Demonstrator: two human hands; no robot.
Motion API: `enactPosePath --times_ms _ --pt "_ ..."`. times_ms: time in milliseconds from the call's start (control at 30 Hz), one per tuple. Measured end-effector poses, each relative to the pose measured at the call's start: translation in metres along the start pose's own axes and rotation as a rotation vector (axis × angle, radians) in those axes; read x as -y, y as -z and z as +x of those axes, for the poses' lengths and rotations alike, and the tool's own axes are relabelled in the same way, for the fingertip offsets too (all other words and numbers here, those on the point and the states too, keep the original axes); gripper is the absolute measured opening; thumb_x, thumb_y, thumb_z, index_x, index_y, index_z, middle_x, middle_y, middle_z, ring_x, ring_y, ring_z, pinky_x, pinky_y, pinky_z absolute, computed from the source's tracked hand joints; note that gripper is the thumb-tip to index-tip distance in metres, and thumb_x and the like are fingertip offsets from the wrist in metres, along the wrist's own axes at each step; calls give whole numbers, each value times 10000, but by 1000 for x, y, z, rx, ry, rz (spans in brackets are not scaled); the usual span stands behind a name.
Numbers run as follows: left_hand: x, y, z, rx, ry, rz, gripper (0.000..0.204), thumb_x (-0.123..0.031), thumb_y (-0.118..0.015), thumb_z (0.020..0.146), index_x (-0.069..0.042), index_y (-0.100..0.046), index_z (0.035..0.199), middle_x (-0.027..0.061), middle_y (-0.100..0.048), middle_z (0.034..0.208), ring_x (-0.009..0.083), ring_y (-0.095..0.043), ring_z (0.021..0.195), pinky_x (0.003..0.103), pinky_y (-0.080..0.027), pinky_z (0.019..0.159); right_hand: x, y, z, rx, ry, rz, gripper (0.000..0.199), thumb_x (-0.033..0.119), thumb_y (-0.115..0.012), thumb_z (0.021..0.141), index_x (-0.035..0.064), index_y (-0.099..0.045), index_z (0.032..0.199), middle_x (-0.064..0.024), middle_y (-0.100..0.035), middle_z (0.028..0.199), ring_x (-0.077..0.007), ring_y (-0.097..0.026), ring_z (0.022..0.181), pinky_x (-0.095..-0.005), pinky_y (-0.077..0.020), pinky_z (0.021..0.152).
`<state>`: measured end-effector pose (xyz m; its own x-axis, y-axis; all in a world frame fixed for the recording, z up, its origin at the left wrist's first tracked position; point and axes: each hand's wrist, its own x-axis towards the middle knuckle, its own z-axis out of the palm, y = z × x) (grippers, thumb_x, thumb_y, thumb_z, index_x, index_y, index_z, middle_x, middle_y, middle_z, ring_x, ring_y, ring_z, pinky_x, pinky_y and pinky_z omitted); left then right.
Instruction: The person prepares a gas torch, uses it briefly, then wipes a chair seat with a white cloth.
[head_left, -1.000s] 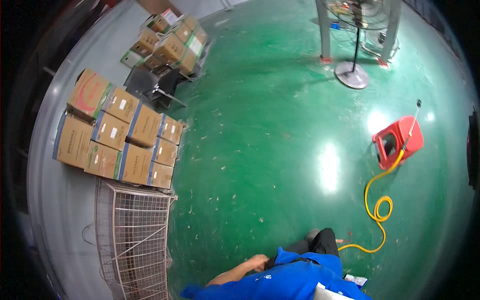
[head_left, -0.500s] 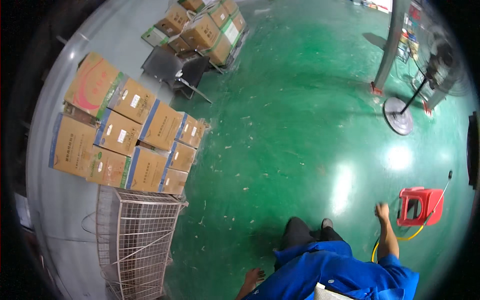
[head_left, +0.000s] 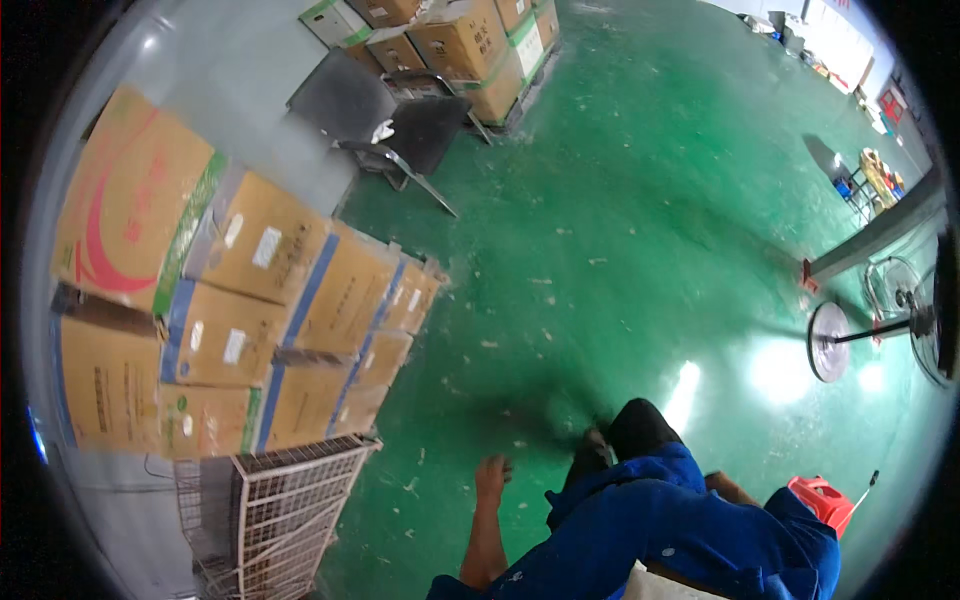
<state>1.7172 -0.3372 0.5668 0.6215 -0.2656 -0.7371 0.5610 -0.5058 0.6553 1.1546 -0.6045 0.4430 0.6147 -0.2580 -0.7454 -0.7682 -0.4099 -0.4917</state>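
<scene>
My left hand (head_left: 494, 472) swings out in front of my body over the green floor. Its fingers are loosely bent and a little apart, and nothing shows in them. Nearest to it on the left are the wire cage (head_left: 305, 500) and the stacked cardboard boxes (head_left: 335, 290), both out of its touch. On the right, only a bare part of my right forearm (head_left: 732, 488) shows beside my blue jacket; the hand itself is hidden. A red plastic stool (head_left: 822, 503) stands past my right sleeve, with a thin rod beside it.
A black chair (head_left: 432, 130) with metal arms stands beyond the boxes, with a white scrap on it. Behind it is another box pile (head_left: 455, 45). To the right are a pedestal fan (head_left: 828, 342) and a grey post (head_left: 885, 230). Green floor (head_left: 590, 240) runs ahead.
My left hand has swung forward and up, while my right hand has dropped back out of sight. The boxes and cage look nearer; the fan and stool have shifted toward the right rim.
</scene>
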Motion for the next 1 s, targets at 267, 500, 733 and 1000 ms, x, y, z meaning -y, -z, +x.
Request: enactPosePath --times_ms 267,500,733,1000 --pt "-368 -62 263 -182 -601 165 360 -298 -625 911 17 -603 1085 124 -656 1004 211 -622 903 351 -491 808 106 226 196 307 -282 -167 261 224 -623 836 84 -662 1053 -125 -694 889 -209 -632 707 -386 -527 664" --pt "-613 -64 479 -336 -803 230 443 -282 -645 892 13 -560 1212 174 -589 1183 260 -590 1048 363 -476 873 343 596 560 -524 -26 784 333 259 -554 909 -20 -634 1073 -131 -688 889 -188 -653 708 -309 -527 603" --pt "-859 -37 798 -521 -805 458 508 -256 -656 873 16 -497 1271 236 -484 1275 385 -466 1208 484 -409 988 484 761 702 -491 -106 396 323 319 -549 917 29 -663 1001 -129 -690 828 -218 -659 712 -373 -522 649" --pt "-957 21 1185 -742 -792 1034 731 -192 -760 759 -44 -390 1373 233 -476 1295 382 -440 1237 514 -376 1024 467 667 779 -18 -783 623 154 130 -590 873 20 -690 912 -116 -690 788 -168 -661 576 -317 -528 507"
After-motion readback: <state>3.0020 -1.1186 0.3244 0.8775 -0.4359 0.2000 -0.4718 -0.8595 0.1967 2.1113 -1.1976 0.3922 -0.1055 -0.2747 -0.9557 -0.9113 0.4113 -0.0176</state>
